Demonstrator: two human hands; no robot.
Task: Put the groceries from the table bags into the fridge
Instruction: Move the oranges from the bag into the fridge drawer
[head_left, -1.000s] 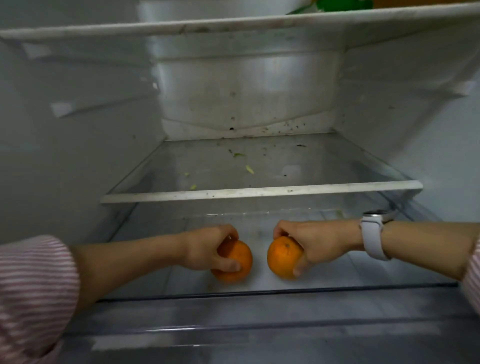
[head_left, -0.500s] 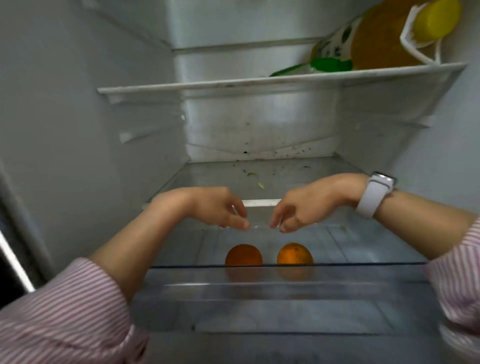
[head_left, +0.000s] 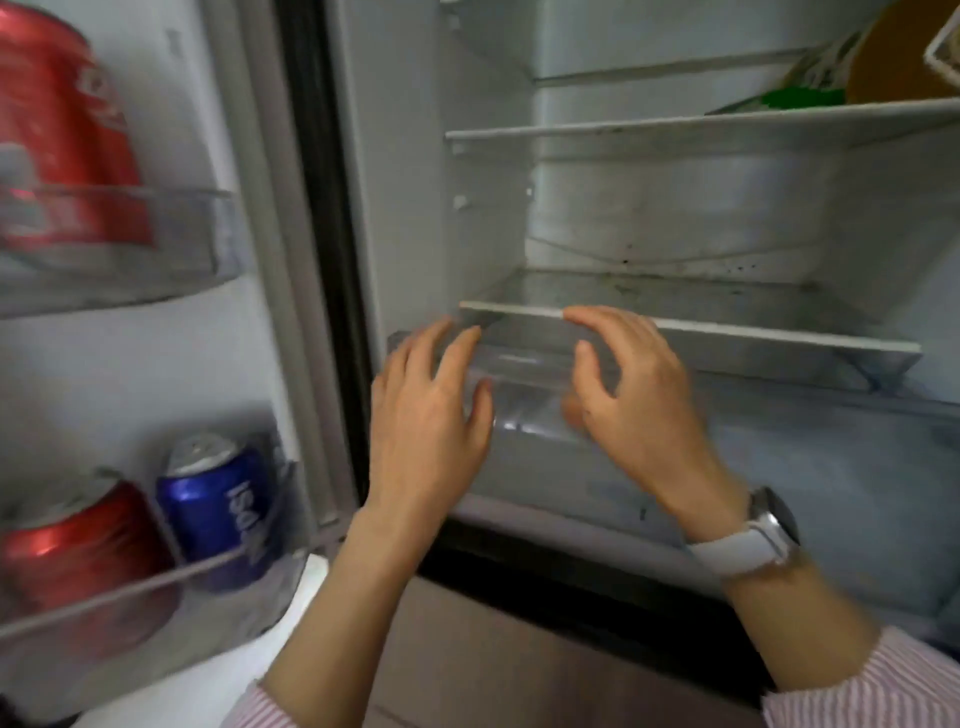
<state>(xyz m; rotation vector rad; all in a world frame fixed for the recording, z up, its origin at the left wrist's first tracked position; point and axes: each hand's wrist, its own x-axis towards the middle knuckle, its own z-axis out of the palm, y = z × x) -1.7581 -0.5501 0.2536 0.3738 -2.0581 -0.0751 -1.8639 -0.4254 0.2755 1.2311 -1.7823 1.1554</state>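
Note:
The open fridge shows a clear crisper drawer (head_left: 779, 457) at the bottom, under a glass shelf (head_left: 727, 327). My left hand (head_left: 426, 415) hovers in front of the drawer's left end, fingers straight and spread, holding nothing. My right hand (head_left: 628, 400), with a white watch on its wrist, hangs before the drawer's front, fingers loosely bent and empty. The two oranges are out of sight behind my hands and the drawer front.
The fridge door stands open on the left. Its bins hold a red can (head_left: 57, 124) above, and a red can (head_left: 78, 551) beside a blue can (head_left: 218, 504) below. An orange bottle and a green packet (head_left: 779, 96) lie on the upper shelf (head_left: 675, 127).
My hands let go of the two oranges in the drawer and drew back out of it. My view swung left, bringing the door bins into sight.

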